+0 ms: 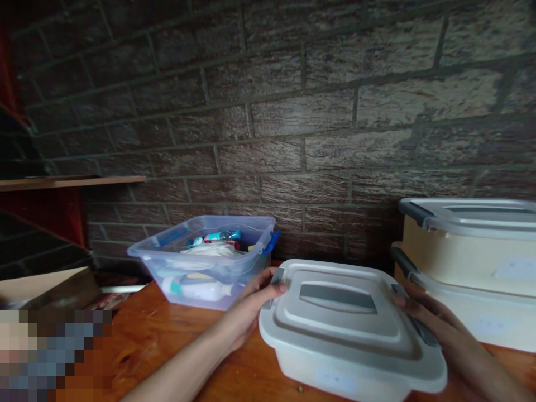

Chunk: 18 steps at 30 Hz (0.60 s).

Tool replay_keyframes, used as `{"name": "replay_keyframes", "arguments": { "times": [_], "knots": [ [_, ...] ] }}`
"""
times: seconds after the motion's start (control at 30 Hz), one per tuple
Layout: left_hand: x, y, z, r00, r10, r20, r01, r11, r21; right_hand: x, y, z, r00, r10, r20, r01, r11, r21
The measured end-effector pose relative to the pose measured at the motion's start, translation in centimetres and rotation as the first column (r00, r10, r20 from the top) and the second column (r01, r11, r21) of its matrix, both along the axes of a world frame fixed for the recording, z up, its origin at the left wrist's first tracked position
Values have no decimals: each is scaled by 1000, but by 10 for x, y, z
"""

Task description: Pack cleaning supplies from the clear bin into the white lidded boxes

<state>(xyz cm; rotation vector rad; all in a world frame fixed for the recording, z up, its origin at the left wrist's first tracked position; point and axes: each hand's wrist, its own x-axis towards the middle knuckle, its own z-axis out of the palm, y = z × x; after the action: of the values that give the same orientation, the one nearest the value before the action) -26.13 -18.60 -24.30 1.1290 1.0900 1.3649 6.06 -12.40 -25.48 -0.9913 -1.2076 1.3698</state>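
A white lidded storage box [339, 346] with grey side clips sits low in front of me, at the wooden table. My left hand [255, 301] grips its left side, with the thumb on the lid beside the left clip. On the opposite side, my right hand [431, 315] is wrapped round the edge near the right clip, fingers on the lid's rim. The lid looks closed, so the contents are hidden. Whether the box rests on the table or is slightly raised, I cannot tell.
Left of the box stands an uncovered clear plastic bin [201, 262] with bottles and white items inside. Two similar lidded boxes [473, 262] are stacked at the right. A brick wall [276, 139] rises behind the table [167, 346]. A cardboard box [54, 287] and a shelf [71, 181] are at left.
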Motion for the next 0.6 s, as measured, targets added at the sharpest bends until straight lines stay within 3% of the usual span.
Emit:
{"name": "replay_keyframes", "arguments": {
  "times": [0.17,0.33,0.47,0.6],
  "knots": [
    [1,0,-9,994,104,-18,-104,995,-6,1,1,5,993,-35,109,35,999,-1],
    [1,3,-12,988,140,72,-138,990,-31,10,12,-13,988,-118,99,120,993,-19],
    [3,4,-14,972,129,198,-112,989,-95,13,15,-22,998,-58,-11,56,992,-109],
    [4,5,-18,954,194,227,-153,970,-187,6,8,-19,979,72,-188,-106,978,-177]
  ]
}}
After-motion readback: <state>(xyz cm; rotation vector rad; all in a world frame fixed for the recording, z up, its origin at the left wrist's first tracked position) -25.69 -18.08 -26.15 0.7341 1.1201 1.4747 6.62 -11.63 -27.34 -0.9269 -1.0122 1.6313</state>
